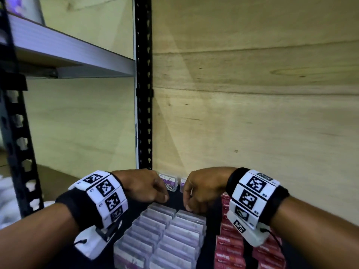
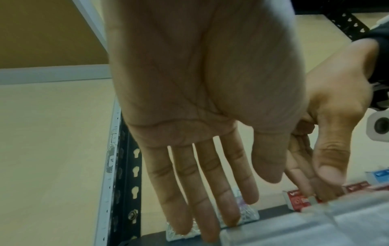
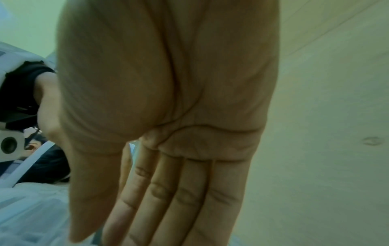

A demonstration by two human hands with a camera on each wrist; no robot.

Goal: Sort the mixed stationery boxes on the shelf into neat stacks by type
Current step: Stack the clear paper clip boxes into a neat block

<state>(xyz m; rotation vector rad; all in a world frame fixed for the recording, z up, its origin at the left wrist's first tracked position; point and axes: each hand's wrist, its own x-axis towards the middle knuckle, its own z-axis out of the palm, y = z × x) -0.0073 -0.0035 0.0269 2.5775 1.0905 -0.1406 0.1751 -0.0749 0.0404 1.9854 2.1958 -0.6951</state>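
Note:
Two rows of clear paper-clip boxes (image 1: 169, 233) lie on the dark shelf, with stacked red staple boxes (image 1: 229, 247) to their right. My left hand (image 1: 155, 191) hovers over the far end of the left row, fingers straight and pointing down, holding nothing; the left wrist view shows the left hand (image 2: 221, 199) empty. My right hand (image 1: 196, 197) is also flat-fingered, fingertips down at the far end of the right row. The right wrist view shows the right hand (image 3: 168, 199) with nothing in it. Two loose paper-clip boxes (image 1: 171, 183) stand by the back wall beyond both hands.
A black perforated upright (image 1: 143, 84) rises at the back corner, another upright (image 1: 17, 133) at the left. An upper shelf (image 1: 68, 55) hangs overhead on the left. Plywood panels (image 1: 252, 113) close the back. A blue box (image 2: 378, 178) sits past the red box (image 2: 296, 199).

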